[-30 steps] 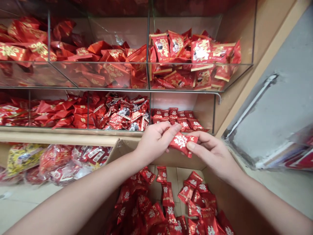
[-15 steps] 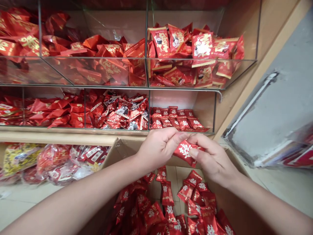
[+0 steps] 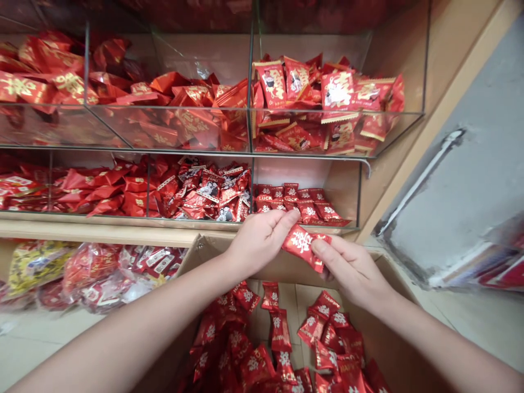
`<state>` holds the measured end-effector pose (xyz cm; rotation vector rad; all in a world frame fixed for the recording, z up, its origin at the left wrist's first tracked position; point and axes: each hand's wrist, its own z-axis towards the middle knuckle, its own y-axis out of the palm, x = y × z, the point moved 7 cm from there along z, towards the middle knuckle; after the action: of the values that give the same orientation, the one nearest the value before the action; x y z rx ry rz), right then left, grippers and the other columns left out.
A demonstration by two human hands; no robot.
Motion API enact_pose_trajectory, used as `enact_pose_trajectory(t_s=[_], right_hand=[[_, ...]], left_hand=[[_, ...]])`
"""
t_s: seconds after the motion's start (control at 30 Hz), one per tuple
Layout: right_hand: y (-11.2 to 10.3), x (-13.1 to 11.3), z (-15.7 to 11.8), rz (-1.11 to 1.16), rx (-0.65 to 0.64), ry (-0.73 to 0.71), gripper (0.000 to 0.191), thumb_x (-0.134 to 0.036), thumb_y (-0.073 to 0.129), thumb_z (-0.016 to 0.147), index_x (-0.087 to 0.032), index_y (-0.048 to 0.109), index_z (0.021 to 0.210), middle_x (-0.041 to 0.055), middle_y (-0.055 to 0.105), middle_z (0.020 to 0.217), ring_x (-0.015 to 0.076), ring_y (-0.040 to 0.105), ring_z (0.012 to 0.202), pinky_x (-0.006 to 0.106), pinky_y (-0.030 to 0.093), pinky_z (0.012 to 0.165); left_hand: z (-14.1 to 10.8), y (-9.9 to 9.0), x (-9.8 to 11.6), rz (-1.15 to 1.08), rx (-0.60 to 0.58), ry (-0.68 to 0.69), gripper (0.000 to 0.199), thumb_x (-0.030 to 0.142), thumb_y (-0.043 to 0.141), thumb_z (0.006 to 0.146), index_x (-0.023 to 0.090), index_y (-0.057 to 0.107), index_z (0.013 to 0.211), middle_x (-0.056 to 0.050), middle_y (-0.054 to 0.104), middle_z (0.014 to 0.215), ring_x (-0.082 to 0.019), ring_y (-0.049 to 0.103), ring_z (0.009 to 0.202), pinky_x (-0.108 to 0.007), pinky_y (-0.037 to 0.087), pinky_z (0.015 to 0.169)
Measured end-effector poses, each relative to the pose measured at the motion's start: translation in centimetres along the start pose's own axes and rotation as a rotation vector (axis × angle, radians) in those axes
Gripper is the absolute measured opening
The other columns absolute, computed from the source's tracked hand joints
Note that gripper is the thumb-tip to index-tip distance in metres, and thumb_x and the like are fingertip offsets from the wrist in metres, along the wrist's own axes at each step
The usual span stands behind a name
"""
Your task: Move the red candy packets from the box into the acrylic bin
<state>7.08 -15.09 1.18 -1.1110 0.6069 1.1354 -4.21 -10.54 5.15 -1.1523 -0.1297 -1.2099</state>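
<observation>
Between my two hands is one red candy packet (image 3: 302, 245) with white lettering, held above an open cardboard box (image 3: 278, 265). My left hand (image 3: 262, 237) pinches its left end with closed fingers. The thumb of my right hand (image 3: 347, 265) presses on its right end, fingers behind it. Below, many similar red packets (image 3: 256, 363) lie in the box, with part of the cardboard bottom showing. Just behind my hands, a lower shelf compartment holds neat rows of small red packets (image 3: 308, 210).
Clear-fronted shelf bins hold larger red packets (image 3: 339, 93) above and black-and-red ones (image 3: 208, 188) at the middle. Bagged goods (image 3: 92, 267) sit low at the left. A grey wall (image 3: 470, 191) stands at the right.
The packet has shifted slightly left and now shows more of its front between my hands. My hands have moved a little apart. The view has tilted slightly.
</observation>
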Motion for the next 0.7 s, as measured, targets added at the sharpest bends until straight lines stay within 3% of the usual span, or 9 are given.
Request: enact_pose_trajectory(t_s=[0.13,0.23,0.37,0.47,0.57,0.63,0.7], right_hand=[[-0.2,0.3,0.0,0.156,0.045,0.034,0.037,-0.041,0.041,0.084,-0.018,0.045,0.055,-0.0039,0.045,0.047,0.0072,0.041,0.043,0.019,0.033,0.042],[0.5,0.8,0.2,0.206,-0.052,0.111,0.036,-0.042,0.042,0.083,-0.017,0.047,0.058,-0.0028,0.050,0.049,0.0076,0.046,0.045,0.020,0.038,0.044],[0.1,0.6,0.7,0.224,-0.038,0.126,0.016,-0.034,0.055,0.077,-0.019,0.051,0.081,-0.0028,0.056,0.062,0.0089,0.053,0.056,0.021,0.045,0.053],[-1.2,0.2,1.9,0.265,0.018,0.105,0.024,-0.034,0.061,0.071,-0.018,0.049,0.083,-0.0029,0.058,0.059,0.0096,0.054,0.051,0.023,0.046,0.051],[-4.1,1.0,4.7,0.067,0.203,0.169,0.023,-0.034,0.062,0.070,-0.017,0.048,0.078,-0.0015,0.060,0.056,0.0108,0.056,0.047,0.023,0.047,0.048],[-5.9,2.3,7.3,-0.186,0.320,0.278,0.017,-0.030,0.057,0.075,-0.017,0.049,0.080,0.0005,0.062,0.060,0.0115,0.059,0.050,0.023,0.048,0.050],[-6.6,3.8,10.2,-0.331,0.335,0.350,0.013,-0.026,0.055,0.076,-0.014,0.052,0.081,0.0043,0.064,0.062,0.0133,0.060,0.053,0.025,0.048,0.052]], left_hand=[[0.2,-0.2,0.1,0.008,0.008,-0.002,0.039,0.040,0.034,0.085,0.017,0.036,0.054,0.005,0.036,0.052,-0.008,0.035,0.050,-0.021,0.028,0.050],[0.3,0.0,-0.4,-0.026,-0.017,-0.023,0.040,0.040,0.034,0.085,0.017,0.034,0.052,0.005,0.032,0.051,-0.008,0.033,0.049,-0.021,0.027,0.049],[0.3,0.5,-1.2,0.005,-0.091,-0.018,0.041,0.042,0.038,0.082,0.017,0.034,0.050,0.005,0.031,0.048,-0.008,0.033,0.048,-0.021,0.026,0.046],[0.8,-0.5,-1.7,-0.016,-0.028,-0.032,0.039,0.043,0.029,0.085,0.017,0.042,0.058,0.005,0.038,0.048,-0.009,0.039,0.047,-0.021,0.031,0.047],[2.9,-1.8,-1.9,0.147,0.037,-0.026,0.038,0.037,0.021,0.088,0.016,0.052,0.079,0.001,0.055,0.060,-0.012,0.052,0.058,-0.023,0.040,0.056],[5.3,-1.1,-1.8,0.395,-0.050,0.024,0.034,0.028,0.023,0.088,0.015,0.055,0.089,-0.005,0.062,0.085,-0.015,0.057,0.080,-0.026,0.041,0.071],[8.1,0.4,-2.3,0.469,-0.161,0.043,0.027,0.020,0.031,0.085,0.014,0.056,0.096,-0.008,0.060,0.102,-0.018,0.053,0.096,-0.027,0.039,0.082]])
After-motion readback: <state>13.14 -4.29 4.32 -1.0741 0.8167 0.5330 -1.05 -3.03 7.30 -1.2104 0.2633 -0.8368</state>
